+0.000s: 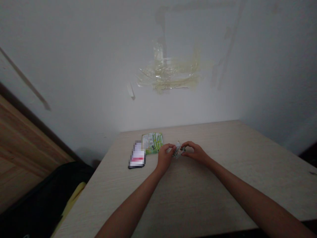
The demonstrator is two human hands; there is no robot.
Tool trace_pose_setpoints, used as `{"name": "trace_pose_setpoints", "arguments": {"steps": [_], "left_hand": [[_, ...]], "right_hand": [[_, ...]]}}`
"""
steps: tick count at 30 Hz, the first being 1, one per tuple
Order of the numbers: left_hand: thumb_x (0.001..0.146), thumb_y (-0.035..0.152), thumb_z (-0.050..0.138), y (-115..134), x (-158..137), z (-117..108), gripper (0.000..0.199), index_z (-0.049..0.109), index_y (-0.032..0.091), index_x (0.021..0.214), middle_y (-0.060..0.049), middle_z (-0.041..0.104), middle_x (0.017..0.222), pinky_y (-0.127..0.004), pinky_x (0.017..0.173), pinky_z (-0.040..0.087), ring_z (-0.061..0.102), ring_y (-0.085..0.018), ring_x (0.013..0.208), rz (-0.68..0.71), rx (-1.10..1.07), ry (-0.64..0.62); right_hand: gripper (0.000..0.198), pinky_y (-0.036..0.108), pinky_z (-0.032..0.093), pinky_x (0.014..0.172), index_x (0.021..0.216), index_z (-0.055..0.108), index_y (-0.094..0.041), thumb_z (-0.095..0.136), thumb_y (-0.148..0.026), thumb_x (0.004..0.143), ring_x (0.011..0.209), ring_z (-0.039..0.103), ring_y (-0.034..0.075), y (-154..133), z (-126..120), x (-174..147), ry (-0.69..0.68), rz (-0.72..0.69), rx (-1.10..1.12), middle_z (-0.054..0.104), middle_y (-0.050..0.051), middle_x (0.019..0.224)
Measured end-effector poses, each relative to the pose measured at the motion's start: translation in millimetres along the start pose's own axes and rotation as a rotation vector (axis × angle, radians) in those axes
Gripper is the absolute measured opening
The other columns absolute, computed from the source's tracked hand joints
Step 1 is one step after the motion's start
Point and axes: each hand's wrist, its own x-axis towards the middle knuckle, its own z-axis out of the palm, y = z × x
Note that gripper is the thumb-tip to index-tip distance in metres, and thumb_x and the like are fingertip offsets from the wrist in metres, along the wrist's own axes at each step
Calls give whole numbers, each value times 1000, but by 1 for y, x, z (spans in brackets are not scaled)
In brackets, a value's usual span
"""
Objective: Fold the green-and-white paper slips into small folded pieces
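A small, crinkled piece of white and green wrapper (pixel 177 150) is held between my two hands, just above the table. My left hand (pixel 165 154) pinches its left side with thumb and fingers. On the other side, my right hand (pixel 194 152) grips the wrapper's right edge between thumb and forefinger. Left of my left hand lies a flat green printed packet (pixel 152 142), partly hidden behind that hand. A phone (pixel 137 158) with a lit, blurred-out screen rests beside the packet, touching or overlapping its corner.
The pale wooden table (pixel 223 155) stands against a grey-white wall (pixel 94 59) with peeling tape (pixel 173 72) on it. At the left are a wooden panel (pixel 15 142), a dark cloth item (pixel 61 185) and something yellow (pixel 71 201) by the table's edge.
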Motion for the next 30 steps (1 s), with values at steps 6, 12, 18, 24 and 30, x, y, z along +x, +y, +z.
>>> {"name": "trace_pose_setpoints", "arguments": {"steps": [6, 12, 18, 24, 30], "left_hand": [[81, 38, 63, 2, -2, -1, 18, 72, 23, 83, -4, 71, 92, -38, 94, 43, 62, -21, 96, 51, 33, 4], [81, 35, 64, 2, -3, -1, 15, 72, 23, 84, -4, 70, 95, -39, 97, 41, 60, -22, 102, 80, 68, -4], [81, 35, 63, 2, -3, -1, 14, 72, 24, 84, -4, 69, 97, -40, 97, 41, 59, -22, 103, 81, 116, -15], [81, 35, 64, 3, -5, -1, 13, 72, 25, 83, -4, 69, 95, -40, 97, 42, 59, -23, 105, 69, 125, -39], [81, 37, 64, 1, -6, 2, 16, 73, 24, 83, -4, 69, 96, -39, 94, 43, 59, -22, 102, 62, 132, -43]], "right_hand": [[35, 38, 45, 93, 105, 62, -23, 74, -35, 74, 100, 60, 20, 3, 3, 0, 18, 30, -3, 66, 4, 102], [38, 38, 45, 93, 106, 59, -22, 74, -35, 74, 101, 61, 20, 0, 6, 1, 29, 49, 38, 65, 4, 103], [47, 41, 43, 97, 116, 53, -24, 73, -33, 75, 103, 62, 21, -4, 7, 0, 18, 93, 84, 69, 3, 102], [49, 40, 45, 94, 122, 54, -25, 71, -32, 76, 98, 64, 20, -2, 10, -2, 8, 138, 81, 69, 3, 100], [54, 41, 43, 99, 130, 54, -27, 68, -32, 79, 104, 61, 21, 1, 12, -2, -7, 100, 45, 66, 3, 105]]}}
